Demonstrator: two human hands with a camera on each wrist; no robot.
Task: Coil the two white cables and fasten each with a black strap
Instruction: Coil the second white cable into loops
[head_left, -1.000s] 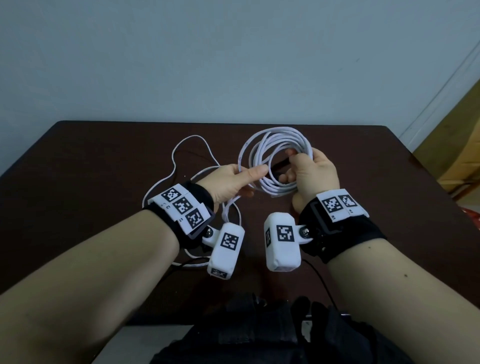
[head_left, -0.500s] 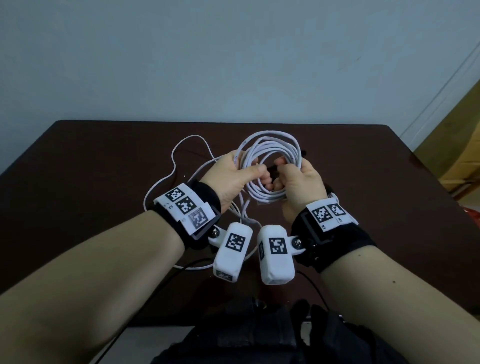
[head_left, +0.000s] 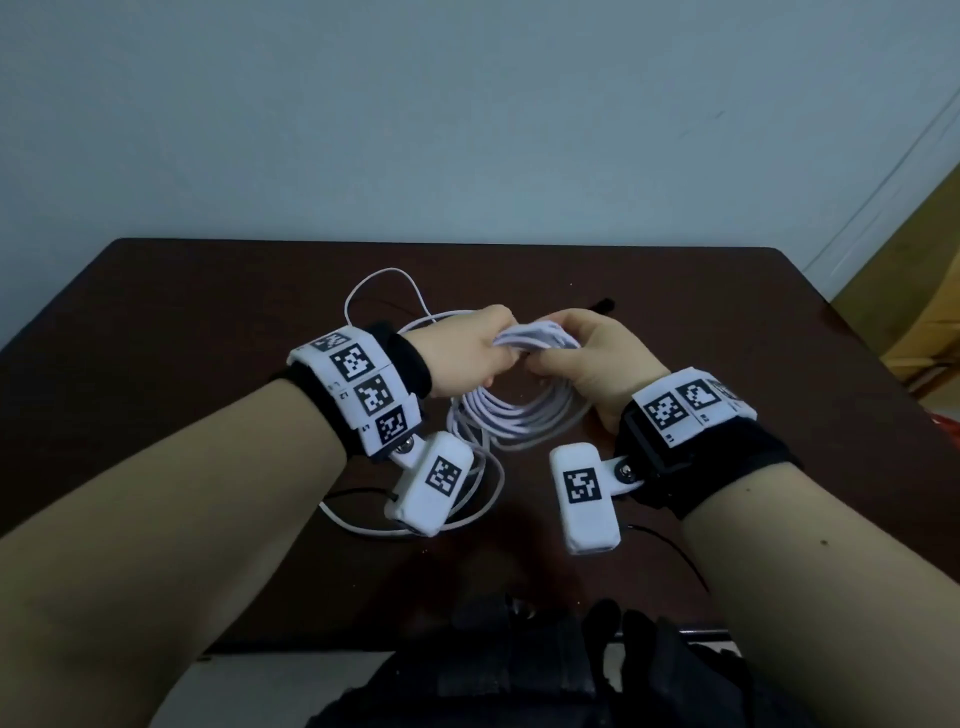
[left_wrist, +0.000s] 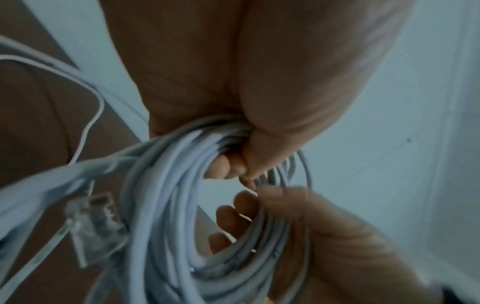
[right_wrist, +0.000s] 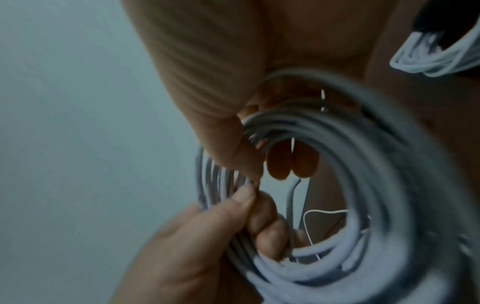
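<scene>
**Fingers curled on coil top, no strap on yet**

Fingers (left_wrist: 228, 166) of left hand (head_left: 457, 358) curled round bunched strands at top of coiled white cable (head_left: 519, 415); thumb pressed onto bundle in left wrist view. Right hand (head_left: 592, 364) gripping same bundle just beside, fingertips (right_wrist: 278, 164) poking through loop centre, thumb on outside. Knuckles of both hands nearly touching. Coil hanging below grip, held above dark table (head_left: 208, 312), lower loops sagging toward tabletop.

Second white cable (head_left: 384, 280), thinner, lying loose and uncoiled on table behind and under left wrist. Clear plug (left_wrist: 96, 228) of coiled cable dangling free beside loops. Small black item (head_left: 602, 303) on table past right hand, probably a black strap; too small to confirm. No strap seen in either hand; cannot tell whether one hidden in palm.

Risks, judged from this pose:
- Loosened grip while reaching for strap: loops likely to spring apart, coil lost.
- One-handed hold: stiff strands apt to slide, uneven loops.
- Dangling plug end: liable to snag thin cable below, dragging or tangling both.
- Sagging lower loops: prone to catching on wrist camera housings.
- Strap wrapped off-centre or missing outer strand: bundle likely to unravel once set down.
</scene>
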